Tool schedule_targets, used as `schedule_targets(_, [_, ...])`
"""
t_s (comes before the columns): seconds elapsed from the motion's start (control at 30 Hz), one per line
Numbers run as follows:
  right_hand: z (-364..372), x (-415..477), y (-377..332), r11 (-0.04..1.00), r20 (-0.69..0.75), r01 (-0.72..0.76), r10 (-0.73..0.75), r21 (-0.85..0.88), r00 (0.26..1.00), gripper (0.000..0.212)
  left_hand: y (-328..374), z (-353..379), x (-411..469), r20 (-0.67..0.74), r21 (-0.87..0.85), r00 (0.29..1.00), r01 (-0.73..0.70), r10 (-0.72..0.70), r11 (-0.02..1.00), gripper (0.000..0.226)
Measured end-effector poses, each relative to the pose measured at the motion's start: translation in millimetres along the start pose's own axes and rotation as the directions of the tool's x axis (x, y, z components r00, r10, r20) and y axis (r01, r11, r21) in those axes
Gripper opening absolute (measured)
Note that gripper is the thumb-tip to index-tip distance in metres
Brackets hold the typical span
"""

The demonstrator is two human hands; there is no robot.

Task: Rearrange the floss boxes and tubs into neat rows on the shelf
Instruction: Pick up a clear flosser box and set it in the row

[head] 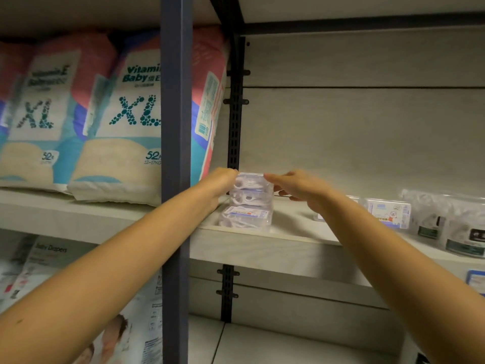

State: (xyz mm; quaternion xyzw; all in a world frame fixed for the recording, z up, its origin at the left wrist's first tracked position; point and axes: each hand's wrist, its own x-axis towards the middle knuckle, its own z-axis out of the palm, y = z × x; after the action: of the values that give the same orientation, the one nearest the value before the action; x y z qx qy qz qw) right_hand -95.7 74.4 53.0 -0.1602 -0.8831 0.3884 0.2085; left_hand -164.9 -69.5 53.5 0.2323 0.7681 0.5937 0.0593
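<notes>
Your left hand (221,183) grips the left side of the stacked floss boxes (248,199), fingers curled on the top box. The stack sits at the shelf (262,240) left end. Your right hand (296,187) touches its right, fingers loosely extended. Further right: another floss box (388,213), then pouches (451,224).

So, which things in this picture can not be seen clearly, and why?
- Head view: the left hand and right hand cover the sides of the stacked floss boxes; their grip is unclear.
- A box behind the right forearm is mostly hidden.
- The label print on the floss box is too small to read.
- The floss bags are cut off by the right edge.
</notes>
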Motion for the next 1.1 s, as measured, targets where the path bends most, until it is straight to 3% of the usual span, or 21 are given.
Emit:
schedule_targets(0.1, [0,-9,-4,0.989,-0.032,0.059,-0.056,0.132,0.998,0.036,4,-1,-7,-0.042,-0.054,0.998,-0.049,0.047,0.997,0.035])
schedule_targets(0.2, [-10,-20,-15,0.953,-0.154,0.201,-0.169,0.226,0.974,0.034,13,0,-17,-0.085,-0.118,0.971,-0.231,0.222,0.966,0.037])
schedule_targets(0.33, [-30,-50,-18,0.892,-0.251,0.343,-0.274,0.295,0.928,0.038,15,1,-37,-0.098,-0.196,0.888,-0.460,0.449,0.866,0.022])
schedule_targets(0.57, [-48,-110,20,0.893,-0.173,0.354,-0.316,0.279,0.933,0.029,-15,12,-82,0.054,-0.380,0.880,-0.419,0.472,0.825,0.041])
schedule_targets(0.7, [-53,-116,32,0.919,-0.214,0.349,-0.309,0.183,0.927,0.026,-15,22,-84,0.083,-0.378,0.881,-0.404,0.466,0.833,0.039])
schedule_targets(0.83, [-84,-120,39,0.925,-0.260,0.354,-0.379,-0.141,0.888,0.028,-1,45,-80,0.140,-0.349,0.843,-0.449,0.519,0.823,0.039])
schedule_targets(1.0, [-148,-124,51,0.836,-0.077,0.301,-0.375,-0.458,0.924,0.039,19,91,-76,0.196,-0.185,0.766,-0.584,0.612,0.791,0.043])
schedule_targets(1.1, [-174,-121,63,0.775,-0.021,0.286,-0.359,-0.564,0.933,0.038,30,123,-73,0.234,-0.056,0.769,-0.601,0.595,0.797,0.037])
